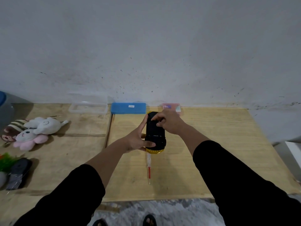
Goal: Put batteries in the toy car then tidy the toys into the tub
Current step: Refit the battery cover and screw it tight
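Observation:
A yellow toy car (pixel 155 137) is held upside down above the wooden table, its black underside facing me. My left hand (pixel 138 137) grips its left side near the rear. My right hand (pixel 169 122) rests on the underside near the far end, fingers pinched together there; whether they hold anything is hidden. A red-handled screwdriver (pixel 149 168) lies on the table just below the car. Plush toys, a white one (pixel 47 125) and a pink-and-white one (pixel 28 138), lie at the left. A clear plastic tub (pixel 88 108) stands by the wall.
A blue box (pixel 128 108) and a pink packet (pixel 171 107) sit against the wall. A black remote-like object (pixel 19 172) and green plastic grass (pixel 5 161) lie at the near left. The wooden table (pixel 211 152) ends at the right and front.

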The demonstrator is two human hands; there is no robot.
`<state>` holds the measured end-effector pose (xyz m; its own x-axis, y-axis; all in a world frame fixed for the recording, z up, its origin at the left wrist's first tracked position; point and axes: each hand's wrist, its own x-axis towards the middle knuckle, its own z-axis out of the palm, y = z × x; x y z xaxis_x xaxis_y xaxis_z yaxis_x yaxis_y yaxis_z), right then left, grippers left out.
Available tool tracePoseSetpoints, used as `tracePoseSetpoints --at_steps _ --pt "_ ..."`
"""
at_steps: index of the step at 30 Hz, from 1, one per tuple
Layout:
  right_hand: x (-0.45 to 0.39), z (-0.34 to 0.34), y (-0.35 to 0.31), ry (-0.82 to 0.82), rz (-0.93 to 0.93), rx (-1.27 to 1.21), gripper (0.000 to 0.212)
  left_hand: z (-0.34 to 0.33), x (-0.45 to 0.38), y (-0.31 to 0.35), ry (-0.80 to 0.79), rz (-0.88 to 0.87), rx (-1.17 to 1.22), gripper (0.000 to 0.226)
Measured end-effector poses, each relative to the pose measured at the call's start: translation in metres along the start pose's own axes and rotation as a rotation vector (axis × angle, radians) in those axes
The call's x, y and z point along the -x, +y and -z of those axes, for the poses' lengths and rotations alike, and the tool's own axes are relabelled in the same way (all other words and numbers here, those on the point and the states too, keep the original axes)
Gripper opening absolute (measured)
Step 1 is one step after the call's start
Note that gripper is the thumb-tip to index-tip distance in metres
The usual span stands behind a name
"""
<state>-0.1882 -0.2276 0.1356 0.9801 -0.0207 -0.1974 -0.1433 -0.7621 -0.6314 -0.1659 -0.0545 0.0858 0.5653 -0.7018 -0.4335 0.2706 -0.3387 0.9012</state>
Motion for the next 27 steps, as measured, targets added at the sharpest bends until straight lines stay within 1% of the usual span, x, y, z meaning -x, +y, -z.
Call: tracePoseSetpoints --at_steps 6,11,17,21,27 --pt "0.003 -0.001 0.004 -0.035 -0.003 0.032 0.028 -0.002 0.0 -0.002 -0.02 0.012 -0.025 0.12" --pt "0.005 0.002 0.005 -0.032 -0.016 -0.065 0.026 -0.002 0.001 0.0 -0.021 0.023 -0.035 0.119" --pt "0.004 0.004 0.005 -0.028 -0.031 -0.096 0.024 -0.003 -0.001 0.003 -0.023 0.023 -0.046 0.12" --pt "0.003 0.002 0.006 -0.001 -0.037 -0.137 0.024 -0.003 -0.001 0.005 -0.005 0.024 -0.015 0.118" --pt "-0.002 0.003 0.002 0.038 -0.024 -0.132 0.023 -0.002 -0.002 0.009 0.015 0.019 0.008 0.118"
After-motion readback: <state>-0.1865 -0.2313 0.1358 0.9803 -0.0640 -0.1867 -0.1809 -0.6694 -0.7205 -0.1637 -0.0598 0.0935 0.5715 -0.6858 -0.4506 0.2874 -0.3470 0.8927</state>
